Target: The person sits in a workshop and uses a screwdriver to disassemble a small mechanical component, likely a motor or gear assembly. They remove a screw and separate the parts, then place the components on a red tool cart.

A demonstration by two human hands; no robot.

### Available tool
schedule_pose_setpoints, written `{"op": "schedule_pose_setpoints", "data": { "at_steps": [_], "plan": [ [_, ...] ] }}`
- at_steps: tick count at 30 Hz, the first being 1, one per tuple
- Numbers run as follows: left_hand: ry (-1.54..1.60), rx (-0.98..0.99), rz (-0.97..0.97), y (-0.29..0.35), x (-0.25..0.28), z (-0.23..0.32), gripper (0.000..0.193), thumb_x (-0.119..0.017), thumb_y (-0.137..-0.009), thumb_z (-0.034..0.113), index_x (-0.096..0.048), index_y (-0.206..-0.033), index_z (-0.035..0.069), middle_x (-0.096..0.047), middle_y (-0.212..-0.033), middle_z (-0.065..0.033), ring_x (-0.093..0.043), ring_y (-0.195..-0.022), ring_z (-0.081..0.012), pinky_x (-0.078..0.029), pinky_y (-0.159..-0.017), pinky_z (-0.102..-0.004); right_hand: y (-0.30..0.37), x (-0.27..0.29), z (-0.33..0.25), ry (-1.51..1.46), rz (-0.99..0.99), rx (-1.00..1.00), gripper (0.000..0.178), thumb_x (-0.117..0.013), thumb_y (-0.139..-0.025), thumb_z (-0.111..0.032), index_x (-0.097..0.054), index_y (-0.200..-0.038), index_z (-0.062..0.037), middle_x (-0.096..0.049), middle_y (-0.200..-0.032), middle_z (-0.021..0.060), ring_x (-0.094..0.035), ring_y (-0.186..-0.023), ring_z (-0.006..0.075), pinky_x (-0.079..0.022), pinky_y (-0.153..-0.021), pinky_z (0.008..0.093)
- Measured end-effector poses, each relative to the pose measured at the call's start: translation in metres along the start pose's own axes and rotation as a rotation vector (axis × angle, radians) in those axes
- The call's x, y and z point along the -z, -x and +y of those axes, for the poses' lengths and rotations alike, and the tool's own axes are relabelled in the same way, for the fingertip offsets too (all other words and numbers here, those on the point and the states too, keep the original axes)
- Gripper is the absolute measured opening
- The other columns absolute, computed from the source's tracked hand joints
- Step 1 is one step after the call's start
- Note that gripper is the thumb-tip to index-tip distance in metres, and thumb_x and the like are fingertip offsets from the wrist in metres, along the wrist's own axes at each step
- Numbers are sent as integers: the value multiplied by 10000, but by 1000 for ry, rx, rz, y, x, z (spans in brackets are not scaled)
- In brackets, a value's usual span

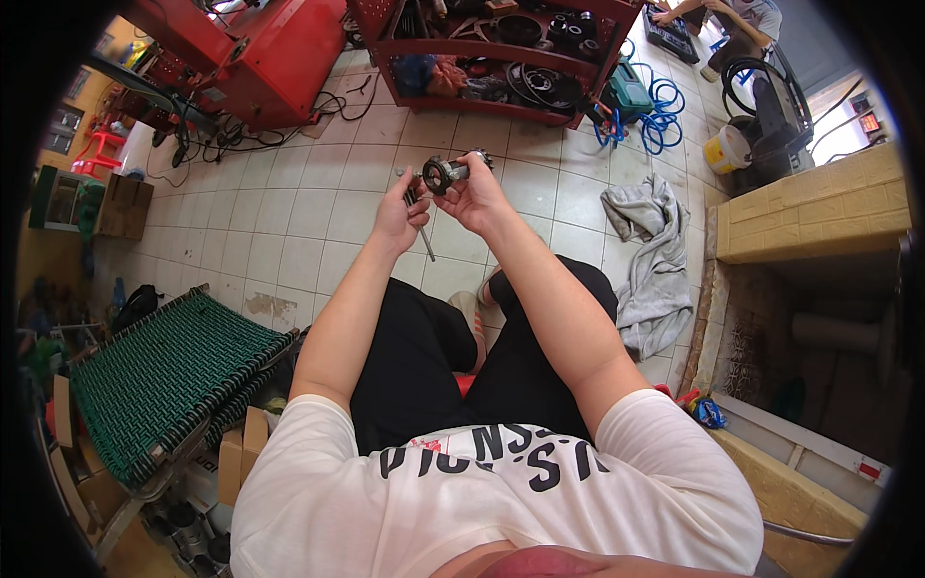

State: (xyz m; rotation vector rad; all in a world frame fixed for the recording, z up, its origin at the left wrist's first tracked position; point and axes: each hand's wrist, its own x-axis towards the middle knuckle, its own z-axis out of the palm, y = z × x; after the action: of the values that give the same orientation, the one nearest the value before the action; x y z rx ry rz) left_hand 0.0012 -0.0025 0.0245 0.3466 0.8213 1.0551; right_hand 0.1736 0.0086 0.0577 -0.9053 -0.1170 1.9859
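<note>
My left hand is closed around a thin metal rod, whose lower end points down toward the floor. Its upper part is mostly hidden by my fingers, so I cannot tell the kind of tool. Close beside it, my right hand grips a short metal shaft part. That part has a dark round ring at its left end and a toothed-looking end past my fingers. Both hands are held out over the tiled floor, in front of my knees.
A red shelf cart full of metal parts stands ahead, with a red machine left of it. Blue hose and a grey cloth lie right. A green woven seat is left. Another person crouches far right.
</note>
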Motion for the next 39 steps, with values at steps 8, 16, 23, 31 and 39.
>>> {"op": "schedule_pose_setpoints", "data": {
  "at_steps": [8, 16, 23, 31, 39],
  "plan": [
    [56, 16, -102, 10, -14, 4, 244, -577, -1023, 362, -574, -942, 131, -586, -811, 31, -392, -533, -39, -271, -430, -193, -3, 4, 1, 12, 1, -2, 213, -529, -922, -316, -583, -939, -111, -695, -880, 48, -669, -764, 186, -533, -801, 390],
    [-55, 6, -45, 1, -1, -2, 314, -597, -1014, 424, -621, -1086, 119, -554, -834, 54, -379, -562, -24, -265, -439, -170, -1, 1, 1, -6, 6, -2, 204, -536, -920, -311, -568, -957, -113, -693, -883, 54, -664, -733, 191, -544, -781, 402],
    [10, -35, -179, 5, -6, 0, 211, -597, -1029, 324, -624, -1141, 146, -591, -881, 66, -391, -578, -7, -294, -469, -166, -4, 4, 2, 10, -3, 4, 197, -538, -914, -310, -560, -961, -120, -693, -901, 56, -666, -743, 187, -549, -796, 404],
    [118, -48, -250, -1, 3, -1, 211, -574, -1038, 159, -616, -1245, 162, -654, -1008, 40, -398, -611, -18, -320, -502, -166, 4, -3, 0, 52, -26, -4, 214, -472, -945, -317, -571, -977, -130, -702, -888, 39, -672, -769, 132, -556, -799, 321],
    [62, -55, -196, 0, 0, -1, 225, -625, -1015, 240, -638, -1233, 188, -629, -926, 86, -393, -613, -20, -317, -504, -173, 8, -6, 2, 39, 19, 26, 243, -554, -894, -287, -539, -1034, -89, -672, -973, 83, -686, -825, 208, -586, -784, 386]
  ]
}}
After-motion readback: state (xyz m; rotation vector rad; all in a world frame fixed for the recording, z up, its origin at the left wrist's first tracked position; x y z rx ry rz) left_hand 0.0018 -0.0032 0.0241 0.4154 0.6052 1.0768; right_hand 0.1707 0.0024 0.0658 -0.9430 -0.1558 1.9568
